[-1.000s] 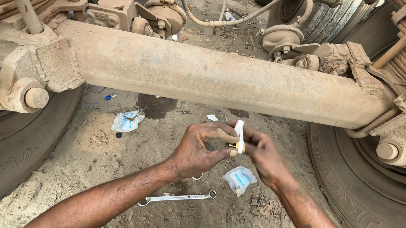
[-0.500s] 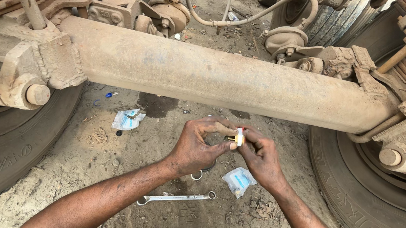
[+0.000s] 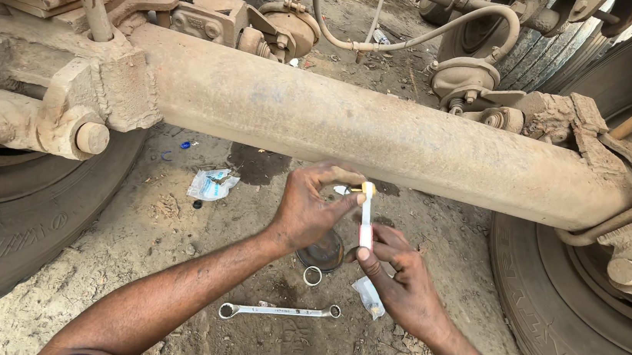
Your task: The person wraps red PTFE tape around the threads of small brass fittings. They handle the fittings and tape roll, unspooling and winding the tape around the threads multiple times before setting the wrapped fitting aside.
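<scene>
Small white plastic tube with yellow cap (image 3: pixel 366 219): light, thin-walled, likely squashes. Right hand (image 3: pixel 399 278) fingers pinch base; left hand (image 3: pixel 311 209) fingers grip cap. Hold ends.

The left hand (image 3: pixel 311 212) hides part of a round dark thing (image 3: pixel 324 252) on the ground. Both big tires (image 3: pixel 10 225) are cut off by the picture's edges.

Both hands (image 3: pixel 357 232) raised, fingertips pinching

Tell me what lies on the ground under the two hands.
Under the left hand and right hand: a wrench, a metal ring, a dark round part partly hidden, and a plastic wrapper.
</scene>
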`<state>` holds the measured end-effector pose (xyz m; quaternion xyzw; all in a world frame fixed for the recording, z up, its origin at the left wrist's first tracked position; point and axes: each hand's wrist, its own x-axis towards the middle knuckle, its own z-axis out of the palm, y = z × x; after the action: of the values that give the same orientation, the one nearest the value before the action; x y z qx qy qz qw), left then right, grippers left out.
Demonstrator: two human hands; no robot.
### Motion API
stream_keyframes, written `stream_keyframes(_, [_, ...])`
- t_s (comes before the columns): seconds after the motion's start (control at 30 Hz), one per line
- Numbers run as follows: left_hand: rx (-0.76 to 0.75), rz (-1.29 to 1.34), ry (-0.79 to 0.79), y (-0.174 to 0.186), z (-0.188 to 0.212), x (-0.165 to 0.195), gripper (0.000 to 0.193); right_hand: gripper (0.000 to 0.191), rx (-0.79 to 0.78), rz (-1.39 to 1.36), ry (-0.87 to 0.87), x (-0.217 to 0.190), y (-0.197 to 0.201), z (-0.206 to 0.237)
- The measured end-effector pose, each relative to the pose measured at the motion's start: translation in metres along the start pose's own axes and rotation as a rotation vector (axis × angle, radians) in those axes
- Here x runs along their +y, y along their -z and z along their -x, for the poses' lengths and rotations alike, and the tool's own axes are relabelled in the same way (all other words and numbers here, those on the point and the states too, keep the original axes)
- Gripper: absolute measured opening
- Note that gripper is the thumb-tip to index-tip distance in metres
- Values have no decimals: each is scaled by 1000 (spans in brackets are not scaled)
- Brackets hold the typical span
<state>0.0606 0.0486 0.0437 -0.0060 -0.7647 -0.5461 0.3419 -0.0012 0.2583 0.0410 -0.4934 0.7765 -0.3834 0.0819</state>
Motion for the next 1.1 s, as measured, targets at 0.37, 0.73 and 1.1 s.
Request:
stream_keyframes(0.37, [-150, -32, -34, -11, 11, -8, 18, 34, 111, -236, 65, -41, 28, -10])
stream_keyframes(0.73, [-401, 27, 9, -26, 27, 9, 25, 46, 252, -565, -162, -22, 46, -31])
stream_keyframes(1.1, [-343, 163, -82, -25, 27, 18, 25, 58, -21, -831, -343, 35, 46, -33])
